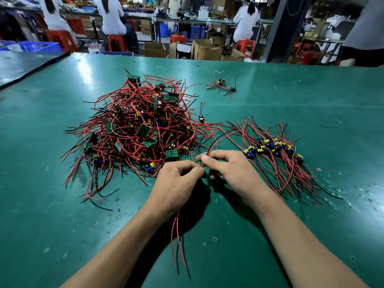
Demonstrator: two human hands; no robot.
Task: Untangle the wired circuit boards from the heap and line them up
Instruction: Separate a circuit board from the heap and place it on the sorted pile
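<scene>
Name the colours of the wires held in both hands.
The wires are red and black; head view.

The heap (135, 125) of tangled wired boards blocks the desk (41, 215) left of centre; the lined-up boards (276, 148) fill its right. The narrow lane between them is crossed by stray wires and closed nearer by the left hand (178, 179) and right hand (230, 169), whose held wires (176, 235) trail to the near edge. Open desk flanks both forearms.

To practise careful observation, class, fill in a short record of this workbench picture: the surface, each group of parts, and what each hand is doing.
surface: green table
heap: tangled boards with red and black wires, left of centre
sorted row: boards side by side on the right, wires fanned out
small cluster: at the far side
left hand: pinches wires that trail toward the camera
right hand: pinches wires where the hands meet
</scene>
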